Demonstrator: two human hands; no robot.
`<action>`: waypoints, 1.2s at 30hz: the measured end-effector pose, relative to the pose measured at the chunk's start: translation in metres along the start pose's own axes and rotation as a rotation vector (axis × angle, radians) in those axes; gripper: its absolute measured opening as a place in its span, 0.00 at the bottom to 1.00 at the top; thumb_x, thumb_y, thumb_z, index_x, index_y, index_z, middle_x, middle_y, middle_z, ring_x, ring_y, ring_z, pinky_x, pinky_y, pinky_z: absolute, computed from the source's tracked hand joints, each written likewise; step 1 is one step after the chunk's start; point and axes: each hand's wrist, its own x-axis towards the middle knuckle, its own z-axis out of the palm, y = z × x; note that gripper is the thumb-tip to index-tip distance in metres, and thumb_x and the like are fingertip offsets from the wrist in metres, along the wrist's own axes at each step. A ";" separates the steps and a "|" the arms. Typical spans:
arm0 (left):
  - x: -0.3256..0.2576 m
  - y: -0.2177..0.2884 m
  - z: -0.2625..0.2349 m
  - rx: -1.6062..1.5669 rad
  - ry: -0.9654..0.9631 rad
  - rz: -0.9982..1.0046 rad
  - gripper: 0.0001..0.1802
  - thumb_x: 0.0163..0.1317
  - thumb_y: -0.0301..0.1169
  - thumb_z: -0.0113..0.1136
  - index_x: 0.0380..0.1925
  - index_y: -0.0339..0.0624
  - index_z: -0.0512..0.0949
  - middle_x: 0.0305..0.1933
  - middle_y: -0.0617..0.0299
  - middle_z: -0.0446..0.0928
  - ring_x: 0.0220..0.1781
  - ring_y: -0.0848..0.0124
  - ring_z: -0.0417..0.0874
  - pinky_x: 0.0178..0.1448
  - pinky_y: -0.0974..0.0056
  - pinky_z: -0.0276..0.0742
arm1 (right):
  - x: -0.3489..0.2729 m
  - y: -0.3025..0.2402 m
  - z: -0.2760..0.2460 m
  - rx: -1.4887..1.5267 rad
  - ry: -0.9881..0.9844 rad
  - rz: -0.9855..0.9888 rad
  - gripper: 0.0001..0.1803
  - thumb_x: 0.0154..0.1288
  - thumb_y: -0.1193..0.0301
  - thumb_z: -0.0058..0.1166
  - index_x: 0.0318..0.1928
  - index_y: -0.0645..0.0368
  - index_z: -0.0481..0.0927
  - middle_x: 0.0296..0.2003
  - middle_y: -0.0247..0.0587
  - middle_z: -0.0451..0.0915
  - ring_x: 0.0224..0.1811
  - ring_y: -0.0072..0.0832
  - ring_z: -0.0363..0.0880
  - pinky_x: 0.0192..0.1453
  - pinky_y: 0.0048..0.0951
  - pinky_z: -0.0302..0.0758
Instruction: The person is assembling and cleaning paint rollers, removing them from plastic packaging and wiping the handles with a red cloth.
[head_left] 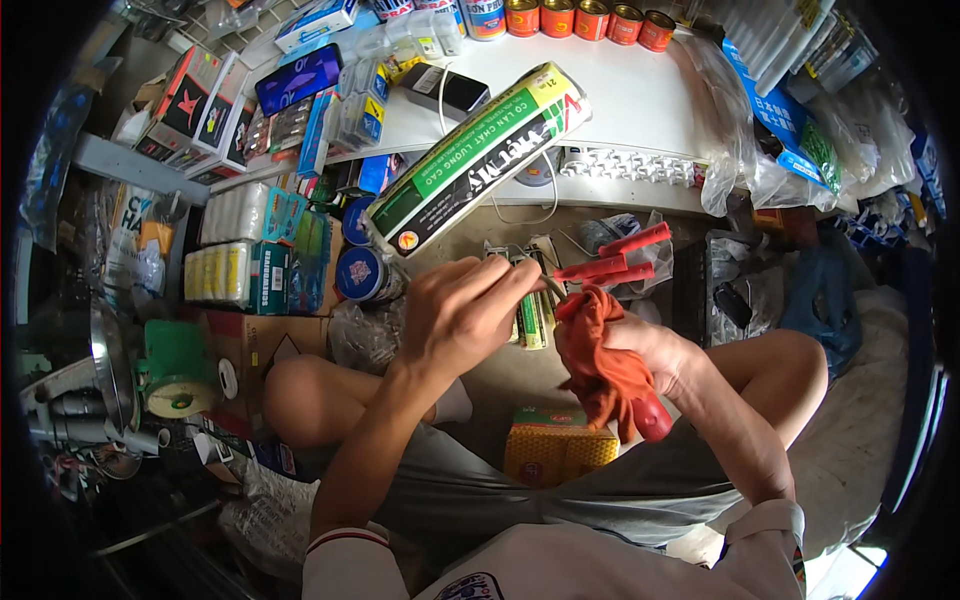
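My right hand (pixel 648 348) is closed round a crumpled orange-red cloth (pixel 597 365). The cloth wraps a paint roller frame, whose red handle end (pixel 652 419) sticks out below. At the upper end, a thin bent metal rod (pixel 552 287) emerges from the cloth. My left hand (pixel 462 312) has its fingers pinched together at this rod, its back facing up. Just beyond my hands are several red handles (pixel 627 262), partly hidden by the cloth and fingers. A long green, yellow and black paint roller package (pixel 480 160) leans against the white table.
The white table (pixel 640 110) holds several red-orange cans (pixel 590 20), a phone (pixel 300 80) and a black box (pixel 447 92). A yellow box (pixel 560 447) stands between my legs. To the left are a lidded tub (pixel 362 274) and a green scale (pixel 178 365); plastic bags (pixel 850 140) crowd the right.
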 end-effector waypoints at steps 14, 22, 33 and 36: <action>-0.008 0.024 0.000 0.271 -0.436 -0.298 0.04 0.62 0.31 0.65 0.33 0.43 0.82 0.28 0.59 0.80 0.26 0.61 0.84 0.26 0.56 0.77 | 0.040 0.022 0.019 -1.959 0.910 -0.684 0.08 0.58 0.74 0.60 0.35 0.58 0.74 0.30 0.43 0.79 0.33 0.42 0.83 0.36 0.41 0.80; -0.018 0.009 0.004 -0.028 -0.192 -0.158 0.09 0.53 0.23 0.64 0.36 0.43 0.82 0.24 0.62 0.74 0.24 0.63 0.82 0.27 0.60 0.76 | 0.011 0.005 -0.018 0.031 0.136 0.028 0.19 0.66 0.64 0.57 0.54 0.61 0.76 0.47 0.46 0.83 0.42 0.34 0.85 0.45 0.35 0.83; -0.009 -0.017 0.006 -0.119 -0.228 -0.372 0.05 0.62 0.30 0.66 0.31 0.41 0.82 0.29 0.55 0.82 0.27 0.52 0.82 0.30 0.54 0.74 | -0.004 -0.015 0.032 -1.489 0.448 -0.426 0.18 0.58 0.70 0.63 0.47 0.62 0.75 0.35 0.52 0.83 0.40 0.43 0.85 0.43 0.40 0.78; 0.001 -0.015 0.004 -0.118 -0.267 -0.458 0.07 0.64 0.32 0.65 0.30 0.42 0.83 0.28 0.52 0.82 0.29 0.49 0.82 0.32 0.53 0.74 | -0.011 -0.011 0.036 -1.695 0.626 -0.477 0.19 0.57 0.69 0.64 0.47 0.60 0.73 0.34 0.52 0.80 0.38 0.47 0.82 0.39 0.45 0.79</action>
